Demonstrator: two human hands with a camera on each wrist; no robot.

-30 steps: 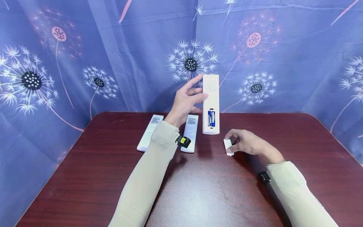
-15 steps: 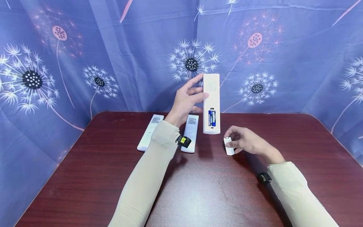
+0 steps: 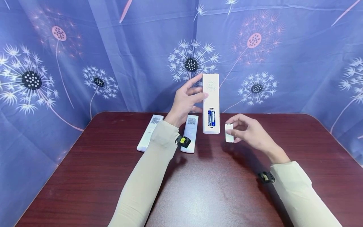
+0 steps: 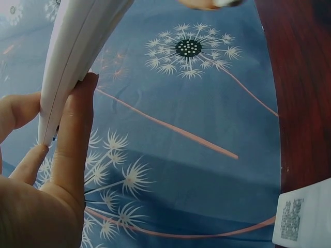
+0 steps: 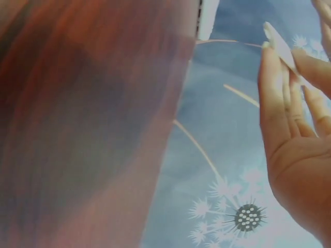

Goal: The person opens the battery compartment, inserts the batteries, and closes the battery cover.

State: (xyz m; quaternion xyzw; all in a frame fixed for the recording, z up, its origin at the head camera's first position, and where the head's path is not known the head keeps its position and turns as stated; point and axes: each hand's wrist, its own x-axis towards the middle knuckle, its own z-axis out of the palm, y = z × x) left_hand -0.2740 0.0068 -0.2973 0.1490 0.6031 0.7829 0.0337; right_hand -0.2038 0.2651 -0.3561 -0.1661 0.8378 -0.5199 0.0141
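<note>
A left hand (image 3: 185, 102) grips a white remote (image 3: 211, 104) upright above the table (image 3: 85, 176), batteries (image 3: 211, 118) exposed; at its 3 o'clock, the right hand (image 3: 248, 132) pinches the battery cover (image 3: 229, 132).

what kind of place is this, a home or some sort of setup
Probably a staged recording setup rather than a lived-in room: a blue dandelion-print cloth is draped as a backdrop round a dark red wooden table, and the table bears only two white remotes laid side by side.
</note>
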